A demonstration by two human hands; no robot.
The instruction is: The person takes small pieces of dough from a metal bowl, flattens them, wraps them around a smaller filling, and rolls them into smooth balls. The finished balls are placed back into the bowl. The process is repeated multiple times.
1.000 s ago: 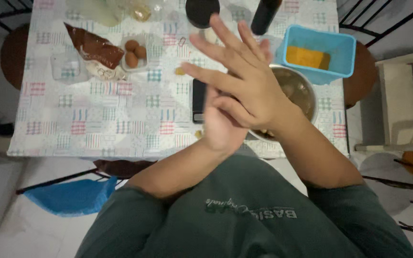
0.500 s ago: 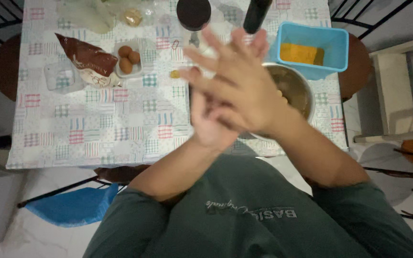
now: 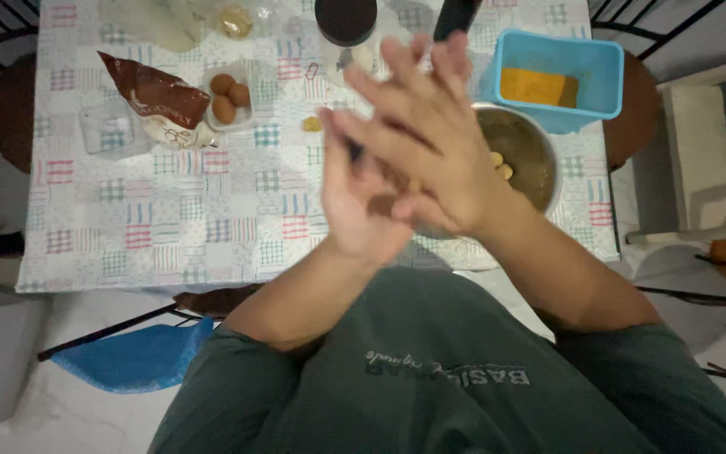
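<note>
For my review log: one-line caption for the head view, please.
Right hand pressed flat over left hand above a metal bowl on a patchwork-clothed table.

Shirt: I see a dark green short-sleeved tee (image 3: 455, 370), plain knit, filling the lower part of my view.
Print: a single line of pale lettering runs across the chest, upside down from my camera.
Sleeves: both end above the elbow, so my forearms are bare.
Left hand (image 3: 363, 210): bare, no ring, watch or glove that I can make out.
Right hand (image 3: 430, 143): bare too, its fingers (image 3: 397, 88) blurred; the wrist carries no band.
</note>
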